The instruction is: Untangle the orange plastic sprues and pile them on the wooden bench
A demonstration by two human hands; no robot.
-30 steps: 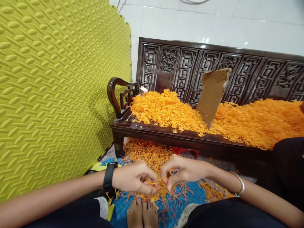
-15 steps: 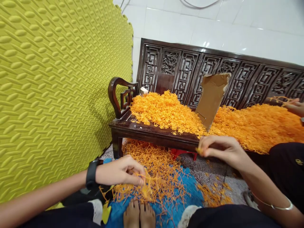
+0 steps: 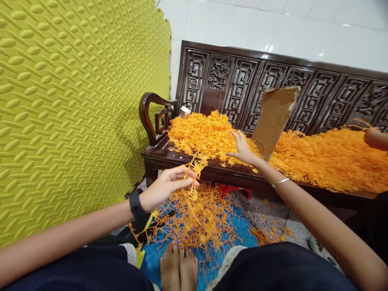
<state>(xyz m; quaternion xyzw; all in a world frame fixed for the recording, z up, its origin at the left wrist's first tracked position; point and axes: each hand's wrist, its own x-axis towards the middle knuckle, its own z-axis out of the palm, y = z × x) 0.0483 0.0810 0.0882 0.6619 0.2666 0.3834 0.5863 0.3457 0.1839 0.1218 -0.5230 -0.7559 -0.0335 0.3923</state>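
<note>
My left hand (image 3: 172,184) pinches a cluster of orange-yellow plastic pieces on thin sprues (image 3: 194,182), which dangles above the floor in front of the bench. Over the front of the bench, my right hand (image 3: 242,150) has its fingers spread and nothing in them. It is at the right side of a heap of small orange pieces (image 3: 203,133) on the bench seat. Below my left hand, thin orange sprue sticks (image 3: 206,218) lie tangled on a blue sheet (image 3: 242,230).
A dark carved wooden bench (image 3: 188,161) runs across. A cardboard divider (image 3: 274,117) stands between the first heap and a larger orange heap (image 3: 327,157). Another person's hand (image 3: 376,138) is at far right. A yellow foam mat (image 3: 75,113) rises at left; a red stool (image 3: 233,190) sits beneath.
My right hand has moved forward and left to the heap and opened, no longer pinching a small piece. My left hand has risen with the cluster.
</note>
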